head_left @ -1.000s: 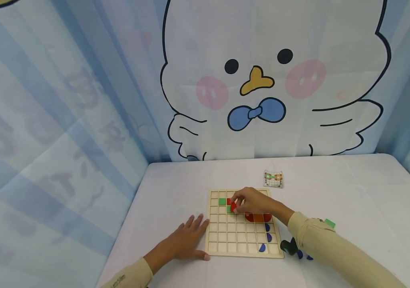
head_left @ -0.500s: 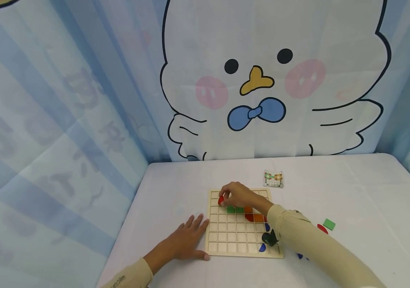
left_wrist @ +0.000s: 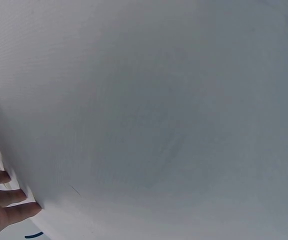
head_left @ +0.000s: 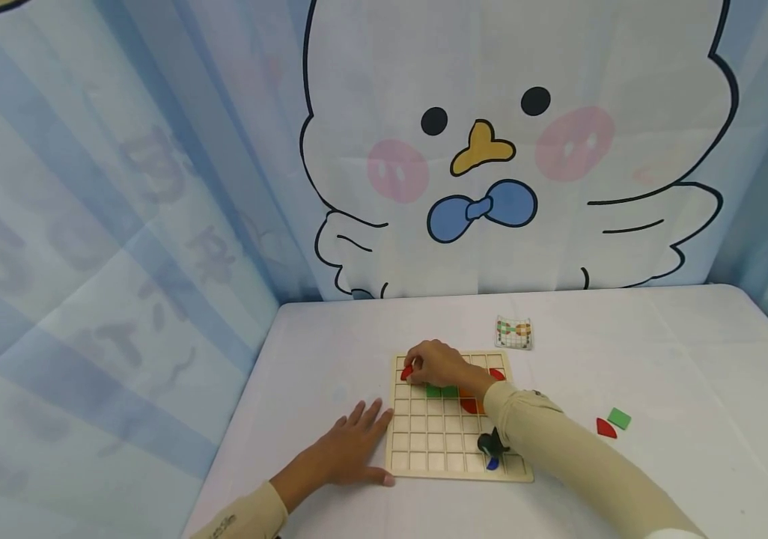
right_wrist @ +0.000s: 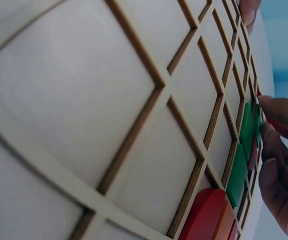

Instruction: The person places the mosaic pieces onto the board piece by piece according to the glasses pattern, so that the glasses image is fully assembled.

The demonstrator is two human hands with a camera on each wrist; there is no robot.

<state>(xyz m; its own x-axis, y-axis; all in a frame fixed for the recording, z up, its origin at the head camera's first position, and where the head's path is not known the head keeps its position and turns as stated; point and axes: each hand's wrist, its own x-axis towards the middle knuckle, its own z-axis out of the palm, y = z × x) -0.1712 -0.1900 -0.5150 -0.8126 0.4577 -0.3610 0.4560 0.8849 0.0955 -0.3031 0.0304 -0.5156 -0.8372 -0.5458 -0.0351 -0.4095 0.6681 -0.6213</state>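
Two pieces show right of the board [head_left: 418, 442]: one green square [head_left: 619, 418], one red wedge [head_left: 605, 428]. One card [head_left: 514, 334] lies beyond it. The right hand [head_left: 439, 364] pinches one red piece [head_left: 406, 373] at the board's far left corner; the left hand [head_left: 352, 449], fingers spread wide, rests at its left edge.

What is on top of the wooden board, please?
The board holds green pieces, red pieces, an orange piece and a blue piece. The right hand pinches another red piece. Cells covered by that hand, its sleeve and wrist camera cannot be seen.
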